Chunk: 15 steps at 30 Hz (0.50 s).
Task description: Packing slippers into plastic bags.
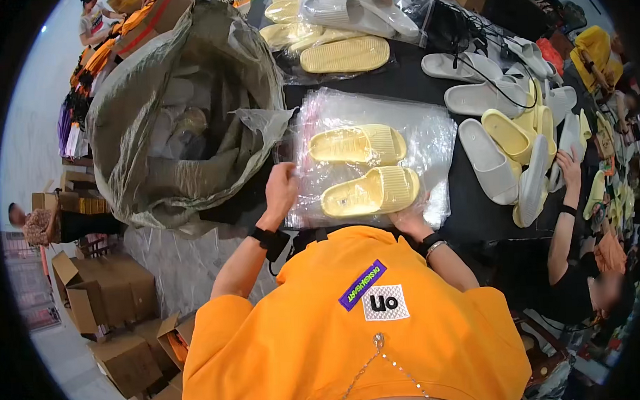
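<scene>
Two yellow slide sandals, one farther (358, 143) and one nearer (370, 192), lie side by side on a stack of clear plastic bags (430, 133) on the black table (468, 216). My left hand (281, 188) pinches the left edge of the top bag, fingers closed on the plastic. My right hand (409, 221) rests at the near edge of the bags just below the nearer sandal; my orange shirt hides most of it.
A big grey-green sack (155, 114) of bagged footwear stands open at the left. Grey and yellow sandals (501, 144) are piled at the right, where another person's hand (569, 166) reaches in. Bagged sandals (343, 54) lie at the back. Cardboard boxes (105, 299) sit on the floor.
</scene>
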Tool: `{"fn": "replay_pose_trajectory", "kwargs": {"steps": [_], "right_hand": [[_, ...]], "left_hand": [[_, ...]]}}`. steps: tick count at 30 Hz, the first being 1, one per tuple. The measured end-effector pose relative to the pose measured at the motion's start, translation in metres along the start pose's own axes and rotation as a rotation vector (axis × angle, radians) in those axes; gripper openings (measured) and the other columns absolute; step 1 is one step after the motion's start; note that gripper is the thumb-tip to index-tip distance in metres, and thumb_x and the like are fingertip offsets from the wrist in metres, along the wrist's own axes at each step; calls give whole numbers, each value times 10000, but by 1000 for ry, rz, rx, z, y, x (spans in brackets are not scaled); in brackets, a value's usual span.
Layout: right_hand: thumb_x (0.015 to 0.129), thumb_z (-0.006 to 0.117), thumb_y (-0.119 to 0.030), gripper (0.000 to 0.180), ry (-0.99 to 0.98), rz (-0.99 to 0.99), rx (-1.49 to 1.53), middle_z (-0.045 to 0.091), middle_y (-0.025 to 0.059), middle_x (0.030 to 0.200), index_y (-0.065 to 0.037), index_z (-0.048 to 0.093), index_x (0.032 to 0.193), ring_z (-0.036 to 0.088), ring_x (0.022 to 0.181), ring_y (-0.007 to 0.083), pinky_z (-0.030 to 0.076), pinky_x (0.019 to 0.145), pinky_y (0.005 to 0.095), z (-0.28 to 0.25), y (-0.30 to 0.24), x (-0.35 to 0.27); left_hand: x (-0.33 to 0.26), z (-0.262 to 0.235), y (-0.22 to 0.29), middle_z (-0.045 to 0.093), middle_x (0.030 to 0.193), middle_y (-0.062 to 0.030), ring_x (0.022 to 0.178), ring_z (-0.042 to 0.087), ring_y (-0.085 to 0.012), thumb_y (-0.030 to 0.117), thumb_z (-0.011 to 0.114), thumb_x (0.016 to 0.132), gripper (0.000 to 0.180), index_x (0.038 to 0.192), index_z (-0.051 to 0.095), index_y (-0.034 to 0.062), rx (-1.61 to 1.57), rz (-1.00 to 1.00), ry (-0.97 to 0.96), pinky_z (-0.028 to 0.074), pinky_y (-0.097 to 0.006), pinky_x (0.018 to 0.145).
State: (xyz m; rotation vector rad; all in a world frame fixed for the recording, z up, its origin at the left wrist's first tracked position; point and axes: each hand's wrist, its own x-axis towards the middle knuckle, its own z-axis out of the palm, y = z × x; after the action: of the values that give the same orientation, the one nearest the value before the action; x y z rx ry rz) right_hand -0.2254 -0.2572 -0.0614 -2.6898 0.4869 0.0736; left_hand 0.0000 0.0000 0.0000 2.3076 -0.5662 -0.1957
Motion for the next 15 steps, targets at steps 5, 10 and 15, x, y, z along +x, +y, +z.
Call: {"fn": "replay_pose_trajectory", "kwargs": {"steps": [5, 10, 15], "right_hand": [[842, 405, -523, 598, 29, -36, -64, 347, 72, 1431, -231, 379, 1363, 237, 1333, 325, -7, 968, 714, 5, 14, -7], [842, 473, -440, 517, 69, -125, -122, 429, 76, 1369, -216, 456, 1307, 335, 1289, 291, 25, 961, 727, -23, -5, -12], [849, 535, -302, 386, 25, -50, -87, 582, 94, 1173, -158, 545, 1208, 514, 1131, 247, 247, 973, 591, -51, 29, -42]], "left_hand": [[-19, 9, 5, 631, 841, -164, 783, 615, -317, 163, 518, 850, 235, 1034, 543, 19, -29, -142, -148, 467, -374, 710], [-10, -5, 14, 621, 983, -183, 907, 599, -308, 200, 512, 854, 328, 1132, 545, 28, -20, -88, -304, 459, -370, 784], [9, -10, 14, 564, 1153, -77, 915, 581, -177, 29, 511, 875, 422, 1292, 474, 86, -691, 26, -566, 462, -281, 792]]}}
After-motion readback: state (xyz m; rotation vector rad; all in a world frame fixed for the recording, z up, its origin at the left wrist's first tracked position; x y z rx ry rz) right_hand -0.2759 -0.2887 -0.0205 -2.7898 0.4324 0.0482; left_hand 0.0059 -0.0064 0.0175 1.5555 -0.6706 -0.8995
